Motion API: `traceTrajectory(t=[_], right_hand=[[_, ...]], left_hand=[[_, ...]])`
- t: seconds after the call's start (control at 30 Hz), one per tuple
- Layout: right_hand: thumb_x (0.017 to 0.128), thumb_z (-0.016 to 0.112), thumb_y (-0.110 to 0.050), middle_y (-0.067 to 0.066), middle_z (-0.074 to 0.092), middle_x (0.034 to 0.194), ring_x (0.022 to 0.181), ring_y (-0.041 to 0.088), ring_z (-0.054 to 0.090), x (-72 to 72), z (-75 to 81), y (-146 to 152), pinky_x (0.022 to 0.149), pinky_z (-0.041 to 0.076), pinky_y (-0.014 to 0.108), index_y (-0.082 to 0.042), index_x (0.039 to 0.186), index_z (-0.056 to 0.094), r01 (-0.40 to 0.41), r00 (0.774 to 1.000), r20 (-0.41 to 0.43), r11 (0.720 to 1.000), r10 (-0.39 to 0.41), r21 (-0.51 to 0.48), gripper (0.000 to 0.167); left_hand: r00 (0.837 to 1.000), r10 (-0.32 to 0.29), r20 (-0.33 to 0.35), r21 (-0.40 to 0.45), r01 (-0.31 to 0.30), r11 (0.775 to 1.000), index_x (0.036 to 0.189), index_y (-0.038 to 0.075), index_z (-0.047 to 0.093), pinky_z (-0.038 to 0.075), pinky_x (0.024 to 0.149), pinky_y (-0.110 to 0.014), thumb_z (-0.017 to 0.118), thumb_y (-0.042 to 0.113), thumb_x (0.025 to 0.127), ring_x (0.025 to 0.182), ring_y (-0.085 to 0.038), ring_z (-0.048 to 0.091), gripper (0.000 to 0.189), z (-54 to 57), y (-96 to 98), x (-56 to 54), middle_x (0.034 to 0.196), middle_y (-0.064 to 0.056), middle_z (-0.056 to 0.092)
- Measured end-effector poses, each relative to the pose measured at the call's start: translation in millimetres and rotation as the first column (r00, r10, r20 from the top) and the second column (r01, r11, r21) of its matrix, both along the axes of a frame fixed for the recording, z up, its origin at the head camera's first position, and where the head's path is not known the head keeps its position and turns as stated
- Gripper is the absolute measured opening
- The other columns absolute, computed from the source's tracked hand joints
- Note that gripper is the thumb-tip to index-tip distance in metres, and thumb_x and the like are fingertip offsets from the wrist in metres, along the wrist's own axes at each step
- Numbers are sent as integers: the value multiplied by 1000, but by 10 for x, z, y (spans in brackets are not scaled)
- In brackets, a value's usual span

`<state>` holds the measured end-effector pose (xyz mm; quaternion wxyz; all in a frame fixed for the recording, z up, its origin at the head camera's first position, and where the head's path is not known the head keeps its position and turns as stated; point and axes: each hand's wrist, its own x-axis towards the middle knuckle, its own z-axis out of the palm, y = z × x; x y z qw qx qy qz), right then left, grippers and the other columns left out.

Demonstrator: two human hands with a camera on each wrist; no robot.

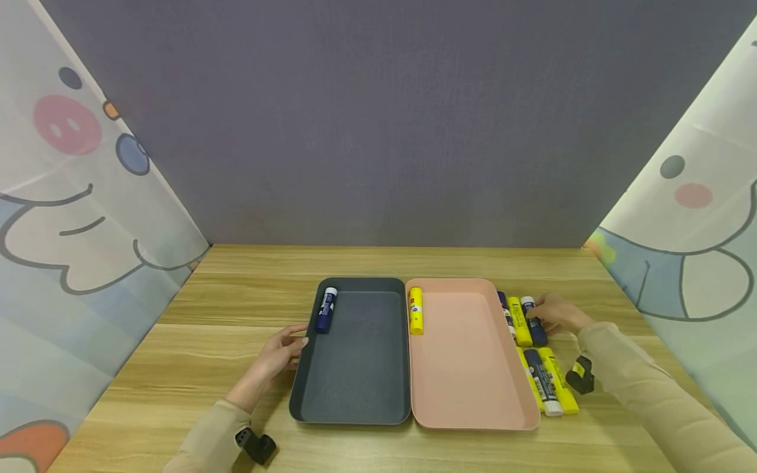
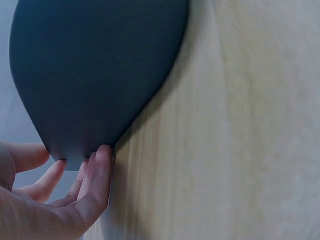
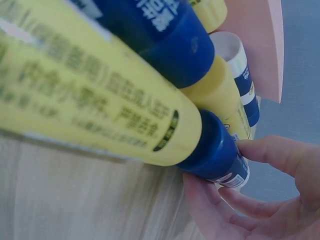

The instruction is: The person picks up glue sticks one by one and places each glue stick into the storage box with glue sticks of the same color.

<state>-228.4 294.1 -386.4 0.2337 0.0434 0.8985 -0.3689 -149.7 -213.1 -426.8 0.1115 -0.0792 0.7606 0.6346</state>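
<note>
My left hand (image 1: pixel 279 351) rests its fingertips against the outer left wall of a dark grey tray (image 1: pixel 355 414). In the left wrist view, the fingers (image 2: pixel 97 182) look extended, touching the tray's wall. A navy glue stick (image 1: pixel 326 310) with a white cap lies at that tray's upper left. On the right, my right hand (image 1: pixel 558 313) pinches another navy glue stick (image 3: pixel 227 162) between thumb and fingers, at the end of the back row. A yellow glue stick (image 1: pixel 519 322) lies beside it. The pink tray (image 1: pixel 473 420) has a yellow glue stick (image 1: pixel 416 311) along its left side.
Right of the pink tray, a front row holds a navy glue stick (image 1: pixel 542 381) between yellow ones, including one at the outer end (image 1: pixel 558 381). Another navy stick (image 1: pixel 505 312) lies against the tray's right wall. A grey wall (image 1: pixel 402 131) stands behind the wooden table (image 1: pixel 248 282).
</note>
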Motion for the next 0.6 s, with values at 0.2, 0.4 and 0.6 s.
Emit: traceTrajectory(t=[0.2, 0.4, 0.6], right_hand=[[85, 51, -9, 20, 53, 87, 73, 24, 56, 6, 64, -4, 66, 50, 40, 15, 97, 43, 5, 1000, -7, 1000, -5, -8, 28], [84, 51, -10, 21, 55, 88, 73, 23, 56, -19, 132, -7, 66, 51, 39, 17, 100, 44, -4, 1000, -24, 1000, 4, -18, 31], [86, 51, -12, 26, 52, 96, 79, 25, 55, -40, 208, -30, 70, 50, 39, 19, 109, 39, -13, 1000, -17, 999, 12, -36, 40]], left_hand=[[1000, 3, 6, -4, -3, 1000, 129, -5, 36, 50, 64, -32, 46, 8, 90, 73, -14, 58, 42, 5, 1, 3, 107, -21, 49], [1000, 13, 10, -6, -13, 1000, 129, -5, 37, 50, 64, -33, 47, 7, 90, 73, -15, 58, 41, 2, 4, -2, 107, -21, 49], [1000, 7, 7, 4, -7, 1000, 129, -5, 37, 50, 64, -32, 46, 7, 91, 75, -16, 59, 41, 1, 2, -4, 108, -22, 49]])
